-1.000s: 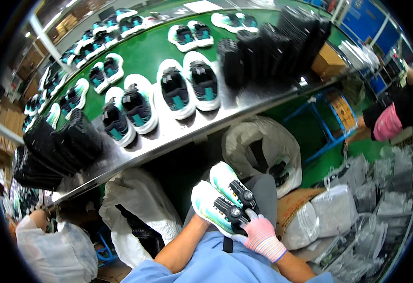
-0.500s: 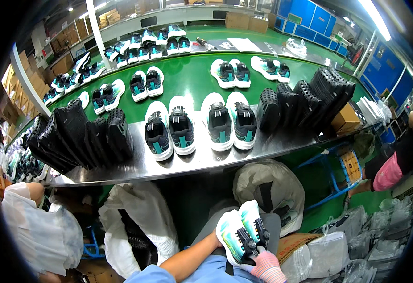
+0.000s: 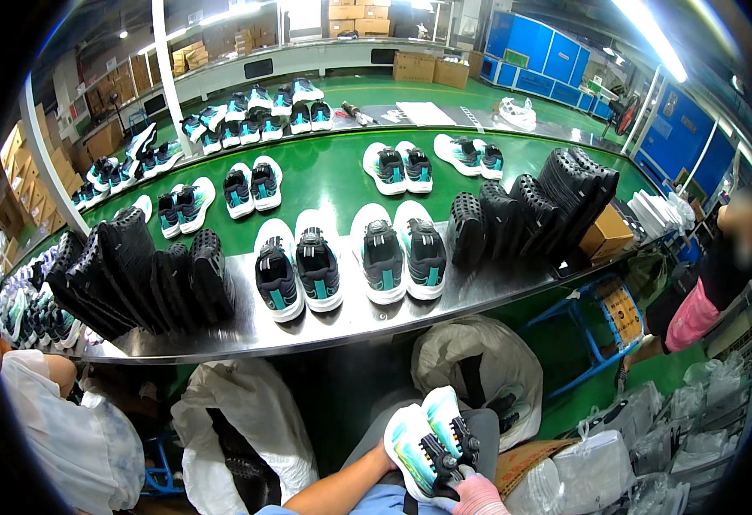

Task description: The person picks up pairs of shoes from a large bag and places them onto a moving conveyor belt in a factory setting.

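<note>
Over my lap a pair of sneakers is held side by side, toes up: a near sneaker (image 3: 409,438) and a far sneaker (image 3: 443,412). Both are white with teal and yellow-green fades and black lacing. My left hand (image 3: 382,457), bare, grips the near sneaker from its left side, its fingers mostly hidden behind the shoe. In a pink striped glove with grey fingertips, my right hand (image 3: 476,493) is closed on the collar end of the pair. On the metal bench edge (image 3: 324,336) ahead stand two pairs of matching sneakers, heels toward me.
Stacks of black shoe-shaped pieces (image 3: 127,275) flank the sneakers on the bench. More pairs stand on the green belt (image 3: 324,172). Below hang two white sacks (image 3: 264,403). To the right are a blue stool (image 3: 578,335), plastic-wrapped packs (image 3: 595,463) and a person in black (image 3: 728,257).
The view has tilted up and shifted slightly right, so the bench sits lower in the picture. Both hands stay on the pair of sneakers, whose pose is nearly the same.
</note>
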Tool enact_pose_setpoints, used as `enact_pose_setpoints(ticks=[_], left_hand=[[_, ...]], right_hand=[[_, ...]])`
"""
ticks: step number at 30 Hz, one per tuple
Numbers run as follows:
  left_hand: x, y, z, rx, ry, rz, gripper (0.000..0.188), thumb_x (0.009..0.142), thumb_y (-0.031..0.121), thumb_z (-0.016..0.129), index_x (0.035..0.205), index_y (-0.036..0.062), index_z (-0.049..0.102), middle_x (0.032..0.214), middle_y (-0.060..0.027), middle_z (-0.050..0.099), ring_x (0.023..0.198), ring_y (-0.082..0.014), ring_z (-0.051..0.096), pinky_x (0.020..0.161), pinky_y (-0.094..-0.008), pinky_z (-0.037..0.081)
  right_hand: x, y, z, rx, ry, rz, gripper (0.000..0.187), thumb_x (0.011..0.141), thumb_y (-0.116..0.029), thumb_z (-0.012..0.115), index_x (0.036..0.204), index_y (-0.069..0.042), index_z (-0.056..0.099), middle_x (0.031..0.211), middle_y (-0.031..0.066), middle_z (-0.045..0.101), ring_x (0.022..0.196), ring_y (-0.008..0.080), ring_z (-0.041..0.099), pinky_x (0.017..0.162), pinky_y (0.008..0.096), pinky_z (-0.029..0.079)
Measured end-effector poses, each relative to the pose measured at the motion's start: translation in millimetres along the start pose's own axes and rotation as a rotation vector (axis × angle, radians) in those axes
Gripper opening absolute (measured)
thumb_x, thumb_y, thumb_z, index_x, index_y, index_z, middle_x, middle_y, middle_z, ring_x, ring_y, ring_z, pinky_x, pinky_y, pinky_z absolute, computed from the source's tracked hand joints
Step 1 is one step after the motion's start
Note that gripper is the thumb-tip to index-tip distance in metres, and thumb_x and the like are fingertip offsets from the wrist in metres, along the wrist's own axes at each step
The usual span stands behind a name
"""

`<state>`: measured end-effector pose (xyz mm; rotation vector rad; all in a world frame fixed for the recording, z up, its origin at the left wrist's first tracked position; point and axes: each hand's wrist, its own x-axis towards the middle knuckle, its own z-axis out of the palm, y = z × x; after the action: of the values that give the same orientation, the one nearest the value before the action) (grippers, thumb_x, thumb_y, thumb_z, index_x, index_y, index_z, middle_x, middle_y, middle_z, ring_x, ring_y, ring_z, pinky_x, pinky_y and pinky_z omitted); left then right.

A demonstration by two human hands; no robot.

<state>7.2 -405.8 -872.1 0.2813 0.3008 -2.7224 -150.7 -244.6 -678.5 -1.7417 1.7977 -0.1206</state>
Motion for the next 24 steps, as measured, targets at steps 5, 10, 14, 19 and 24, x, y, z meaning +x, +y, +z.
enact_pose_setpoints(ticks=[5,10,14,19,24], left_hand=[[14,3,-25,0.037,0.072,0.051,0.050,0.106,0.047,0.054,0.135,0.0082,0.067,0.125,-0.0153,0.073,0.108,-0.0330,0.072,0.100,-0.0554,0.056],[8,1,-8,0.070,0.105,0.049,0.047,0.106,0.045,0.054,0.133,0.0089,0.068,0.123,-0.0143,0.074,0.108,-0.0318,0.072,0.099,-0.0537,0.057],[3,2,-8,0.034,-0.069,0.075,0.040,0.107,0.039,0.055,0.131,0.0108,0.069,0.124,-0.0109,0.074,0.108,-0.0285,0.072,0.099,-0.0517,0.057],[3,-1,-5,0.090,0.052,0.108,0.042,0.108,0.038,0.052,0.136,0.0092,0.066,0.127,-0.0126,0.073,0.112,-0.0286,0.071,0.102,-0.0507,0.056],[-4,2,0,0.102,-0.100,0.030,0.044,0.110,0.037,0.050,0.141,0.0091,0.064,0.135,-0.0116,0.070,0.118,-0.0286,0.070,0.106,-0.0510,0.054]], right_hand=[[3,13,11,0.026,0.054,-0.048,0.048,0.086,-0.041,0.077,0.121,-0.009,0.073,0.132,0.0287,0.062,0.116,0.0427,0.064,0.099,0.0480,0.053],[4,20,14,0.028,0.049,-0.049,0.045,0.085,-0.040,0.078,0.117,-0.008,0.074,0.131,0.0273,0.063,0.114,0.0424,0.064,0.098,0.0477,0.053],[6,10,6,0.045,0.045,-0.013,0.046,0.084,-0.040,0.079,0.116,-0.007,0.075,0.129,0.0261,0.063,0.113,0.0423,0.065,0.097,0.0477,0.053],[5,18,13,0.085,0.082,-0.055,0.046,0.083,-0.035,0.080,0.118,-0.005,0.073,0.127,0.0255,0.064,0.112,0.0429,0.064,0.096,0.0481,0.053],[3,19,8,0.108,0.047,-0.066,0.043,0.085,-0.033,0.079,0.117,-0.005,0.074,0.130,0.0272,0.062,0.114,0.0433,0.064,0.097,0.0478,0.053]])
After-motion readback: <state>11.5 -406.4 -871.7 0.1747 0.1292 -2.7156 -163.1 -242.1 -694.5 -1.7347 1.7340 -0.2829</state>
